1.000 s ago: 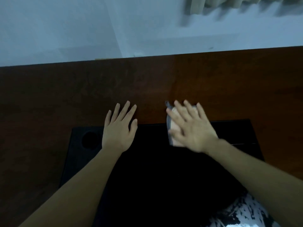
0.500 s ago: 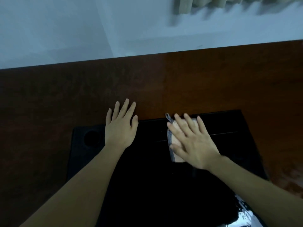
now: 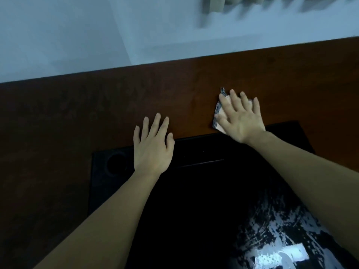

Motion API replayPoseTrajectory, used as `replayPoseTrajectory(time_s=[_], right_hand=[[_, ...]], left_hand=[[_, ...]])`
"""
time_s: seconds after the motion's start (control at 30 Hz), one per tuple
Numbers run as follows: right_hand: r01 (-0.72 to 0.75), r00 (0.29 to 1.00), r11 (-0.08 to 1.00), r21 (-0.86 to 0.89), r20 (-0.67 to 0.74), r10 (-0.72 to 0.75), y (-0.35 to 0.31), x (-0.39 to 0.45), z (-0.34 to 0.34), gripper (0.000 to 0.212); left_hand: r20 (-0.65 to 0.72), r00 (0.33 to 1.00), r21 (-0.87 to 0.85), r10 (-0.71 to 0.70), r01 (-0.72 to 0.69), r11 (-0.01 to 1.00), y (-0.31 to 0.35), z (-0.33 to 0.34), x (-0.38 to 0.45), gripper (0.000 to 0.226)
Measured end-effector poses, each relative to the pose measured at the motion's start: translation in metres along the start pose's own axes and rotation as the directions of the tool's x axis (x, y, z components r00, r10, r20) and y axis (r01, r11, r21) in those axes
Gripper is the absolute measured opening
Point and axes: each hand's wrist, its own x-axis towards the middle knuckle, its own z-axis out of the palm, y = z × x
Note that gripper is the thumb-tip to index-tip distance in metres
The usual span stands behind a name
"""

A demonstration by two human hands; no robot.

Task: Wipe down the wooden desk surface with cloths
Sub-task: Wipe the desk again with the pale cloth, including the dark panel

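Left hand (image 3: 152,150) is flat, fingers straight, resting half on the black mat (image 3: 204,191) and half on the brown worktop (image 3: 58,123), holding nothing. Right hand (image 3: 240,119) presses a folded cloth (image 3: 217,113) down with straight fingers, just past the mat's far edge.

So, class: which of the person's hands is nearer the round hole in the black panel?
Left. The left hand rests just beside the round hole; the right hand presses a cloth well away.
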Motion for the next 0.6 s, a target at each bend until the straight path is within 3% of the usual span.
replayPoseTrajectory(time_s=[0.13, 0.2, 0.33, 0.6], right_hand=[[0.14, 0.99, 0.989, -0.051, -0.012, -0.141, -0.01, -0.068, 0.017, 0.072], [0.228, 0.973, 0.973, -0.043, 0.05, -0.226, -0.009, -0.105, 0.024, 0.071], [0.294, 0.954, 0.955, -0.038, 0.074, -0.291, 0.007, -0.109, 0.026, 0.07], [0.138, 0.99, 0.989, -0.051, 0.014, -0.137, 0.025, 0.002, 0.001, 0.077]], left_hand=[[0.006, 1.0, 0.011, 0.003, -0.003, 1.0, -0.001, -0.001, 0.001, 0.057], [0.016, 1.0, 0.013, 0.005, -0.006, 1.0, 0.0, -0.001, 0.001, 0.056], [0.018, 1.0, 0.016, -0.001, 0.001, 1.0, 0.002, -0.002, 0.0, 0.057], [0.002, 1.0, 0.009, -0.009, 0.009, 1.0, 0.001, -0.001, 0.002, 0.056]])
